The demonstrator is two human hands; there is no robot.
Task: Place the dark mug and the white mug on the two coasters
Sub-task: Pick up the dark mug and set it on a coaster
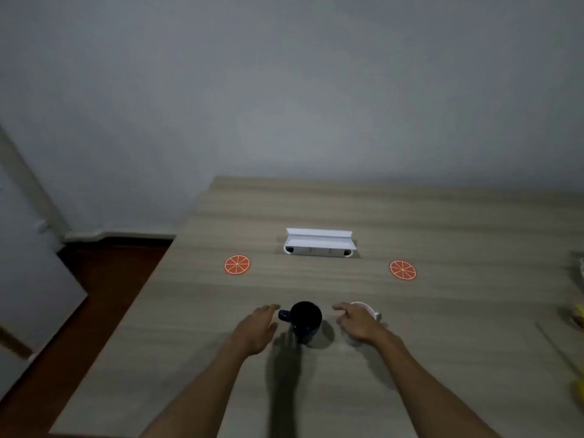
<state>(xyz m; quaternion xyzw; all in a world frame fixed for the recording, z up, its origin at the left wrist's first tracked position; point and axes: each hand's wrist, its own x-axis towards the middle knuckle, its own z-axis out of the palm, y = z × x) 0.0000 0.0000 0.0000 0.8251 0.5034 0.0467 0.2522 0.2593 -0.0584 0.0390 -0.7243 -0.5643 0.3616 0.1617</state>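
The dark mug (305, 320) stands upright on the wooden table (316, 203), its handle pointing left. My left hand (257, 328) hovers just left of that handle, fingers apart, holding nothing. The white mug (366, 308) sits to the right of the dark one and is mostly hidden behind my right hand (355, 324), which is spread over it; whether it touches the mug is unclear. Two orange-slice coasters lie farther back: the left coaster (237, 264) and the right coaster (403, 270), both bare.
A white folded stand (318, 243) sits between the coasters, slightly behind them. Yellow objects (576, 314) lie at the table's right edge. The table's left edge drops to a dark red floor (94, 298). A grey wall rises behind.
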